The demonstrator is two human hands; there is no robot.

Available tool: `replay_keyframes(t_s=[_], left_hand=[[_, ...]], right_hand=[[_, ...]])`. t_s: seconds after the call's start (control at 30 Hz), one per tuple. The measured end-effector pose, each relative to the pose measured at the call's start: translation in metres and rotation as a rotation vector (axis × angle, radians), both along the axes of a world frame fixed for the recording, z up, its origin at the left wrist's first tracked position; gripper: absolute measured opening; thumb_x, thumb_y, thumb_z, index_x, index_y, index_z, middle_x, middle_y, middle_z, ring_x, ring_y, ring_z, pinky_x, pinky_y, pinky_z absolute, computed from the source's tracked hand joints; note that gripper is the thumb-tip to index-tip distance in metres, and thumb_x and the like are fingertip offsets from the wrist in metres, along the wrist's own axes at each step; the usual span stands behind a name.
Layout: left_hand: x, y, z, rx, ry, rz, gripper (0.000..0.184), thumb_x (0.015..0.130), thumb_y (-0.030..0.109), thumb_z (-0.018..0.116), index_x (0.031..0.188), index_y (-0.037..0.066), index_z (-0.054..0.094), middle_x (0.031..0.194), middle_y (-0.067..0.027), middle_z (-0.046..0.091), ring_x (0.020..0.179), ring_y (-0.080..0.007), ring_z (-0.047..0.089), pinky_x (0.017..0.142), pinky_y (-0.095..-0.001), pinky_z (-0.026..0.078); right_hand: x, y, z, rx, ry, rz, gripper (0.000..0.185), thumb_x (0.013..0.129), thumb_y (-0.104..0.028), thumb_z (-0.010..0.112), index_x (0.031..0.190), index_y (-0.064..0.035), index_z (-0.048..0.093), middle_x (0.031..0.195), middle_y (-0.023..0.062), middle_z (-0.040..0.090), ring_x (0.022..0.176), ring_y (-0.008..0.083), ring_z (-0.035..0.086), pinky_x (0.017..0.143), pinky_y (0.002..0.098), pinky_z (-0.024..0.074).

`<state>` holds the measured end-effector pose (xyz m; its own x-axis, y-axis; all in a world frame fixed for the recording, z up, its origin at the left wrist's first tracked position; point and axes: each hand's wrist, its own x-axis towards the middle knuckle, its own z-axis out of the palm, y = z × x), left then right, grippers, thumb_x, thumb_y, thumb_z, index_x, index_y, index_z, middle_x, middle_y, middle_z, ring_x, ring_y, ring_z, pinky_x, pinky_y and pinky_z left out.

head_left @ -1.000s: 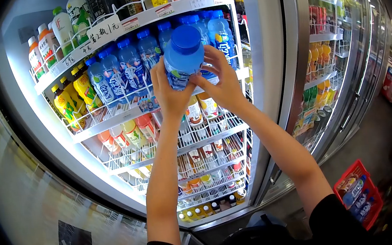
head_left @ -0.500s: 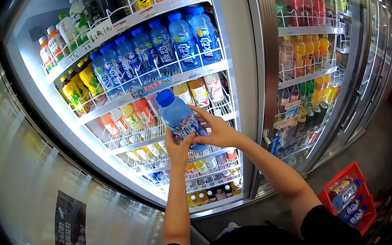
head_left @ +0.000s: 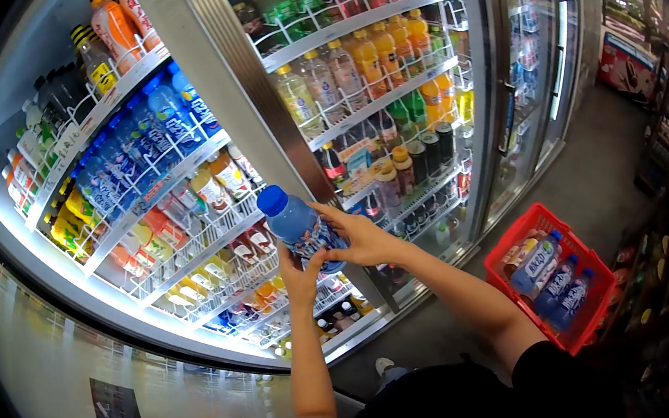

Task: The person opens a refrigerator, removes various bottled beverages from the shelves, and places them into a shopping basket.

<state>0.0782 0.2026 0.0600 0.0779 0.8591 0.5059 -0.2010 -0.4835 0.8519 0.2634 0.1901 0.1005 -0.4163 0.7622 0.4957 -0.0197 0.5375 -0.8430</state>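
Observation:
Both my hands hold one blue drink bottle [head_left: 293, 218] with a blue cap, tilted in front of the open cooler. My left hand [head_left: 303, 277] grips its lower left side, thumb across the front. Round the right side and base wraps my right hand [head_left: 354, 236], its thumb close to the left one. Similar blue bottles [head_left: 133, 145] fill a shelf of the lit cooler [head_left: 98, 269] behind. At lower right, a red shopping basket [head_left: 502, 243] on the floor contains several bottles, blue ones among them.
A metal door frame [head_left: 241, 79] stands between the lit cooler and a glass-fronted cooler [head_left: 347, 30] of sodas and juices. The glass door [head_left: 46, 357] is at my left. A red-sided chest [head_left: 627, 64] stands far right, with dark shelving below it.
My view has swung to the right, so the lit cooler sits further left and more of the basket shows. The bottle stays in both hands.

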Motion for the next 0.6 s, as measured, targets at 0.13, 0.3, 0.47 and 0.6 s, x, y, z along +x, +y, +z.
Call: replay_keyframes(t_s=[0.13, 0.3, 0.47, 0.6], left_hand=[[0.054, -0.027, -0.025, -0.065, 0.063, -0.209, 0.064, 0.083, 0.016, 0.072, 0.136, 0.0, 0.041, 0.125, -0.0093, 0.053, 0.115, -0.02, 0.053, 0.101, -0.0351, 0.041], [0.136, -0.081, -0.08, -0.138, 0.029, -0.367, 0.062, 0.086, 0.014, 0.071, 0.138, -0.002, 0.041, 0.124, -0.0076, 0.052, 0.114, -0.0178, 0.053, 0.1, -0.0328, 0.041], [0.202, -0.133, -0.13, -0.291, 0.054, -0.521, 0.067, 0.09, 0.014, 0.069, 0.145, -0.006, 0.034, 0.132, -0.0133, 0.052, 0.114, -0.0181, 0.057, 0.096, -0.031, 0.046], [0.241, -0.16, -0.124, -0.378, 0.083, -0.643, 0.066, 0.09, 0.013, 0.068, 0.144, -0.006, 0.034, 0.131, -0.0149, 0.054, 0.113, -0.0181, 0.058, 0.095, -0.0309, 0.047]], right_hand=[[0.062, -0.047, -0.03, -0.104, 0.139, -0.095, 0.092, 0.08, -0.002, 0.075, 0.154, -0.0087, 0.022, 0.145, 0.0179, 0.045, 0.128, 0.021, 0.049, 0.106, 0.0351, 0.0411], [0.132, -0.125, -0.091, -0.256, 0.2, -0.259, 0.093, 0.081, -0.007, 0.077, 0.155, -0.0109, 0.021, 0.145, 0.0145, 0.043, 0.129, 0.0234, 0.048, 0.107, 0.0384, 0.0411], [0.184, -0.199, -0.15, -0.344, 0.269, -0.532, 0.094, 0.079, -0.014, 0.081, 0.154, -0.0109, 0.025, 0.141, 0.0132, 0.043, 0.132, 0.0272, 0.045, 0.106, 0.0415, 0.0432], [0.208, -0.238, -0.154, -0.275, 0.267, -0.698, 0.089, 0.079, -0.014, 0.081, 0.152, -0.0103, 0.031, 0.139, 0.0162, 0.047, 0.126, 0.0224, 0.048, 0.108, 0.0384, 0.0394]])
